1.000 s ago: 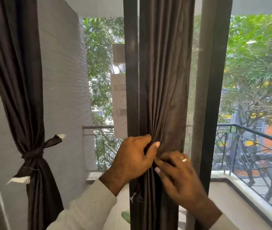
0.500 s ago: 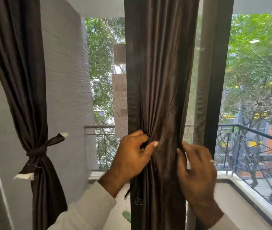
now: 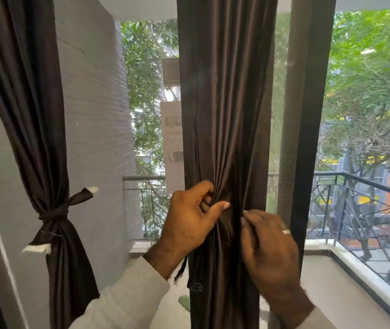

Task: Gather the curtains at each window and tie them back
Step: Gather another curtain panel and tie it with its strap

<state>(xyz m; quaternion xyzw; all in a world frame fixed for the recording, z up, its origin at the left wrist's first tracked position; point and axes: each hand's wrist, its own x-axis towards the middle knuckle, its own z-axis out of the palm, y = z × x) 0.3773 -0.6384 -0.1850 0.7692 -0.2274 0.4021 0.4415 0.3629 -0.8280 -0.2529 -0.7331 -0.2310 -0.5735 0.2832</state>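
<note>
Dark brown satin, hanging in long folds down the centre of the frame, is what you are working: the dark brown satin centre curtain point(image 3: 224, 115) drops in front of the black window frame post point(image 3: 308, 115), and you have it bunched at about railing height. Your left hand point(image 3: 189, 224) holds a fistful of pleats, fingers point(image 3: 203, 188) curled into the cloth with the thumb laid across the front; your right hand point(image 3: 270, 245), wearing a silver ring point(image 3: 286, 232), pinches folds from the other side, fingertips narrow on the cloth. To do this step well, I would sweep the loose right edge fully into the left fist, so no panel hangs outside the bundle, then keep one hand clamped while the other fetches the tie. A thin dark strip point(image 3: 181, 269) dangles below your left wrist; it may be the tie-back, though I cannot tell. Match the height of the already knotted brown curtain point(image 3: 53, 210) at the left of the frame, cinched with its white-tipped brown sash point(image 3: 56, 213). Outside, a pale hanging sign point(image 3: 171, 143) shows dark marks, but they are too blurred to read; no other writing or brand is legible.
</note>
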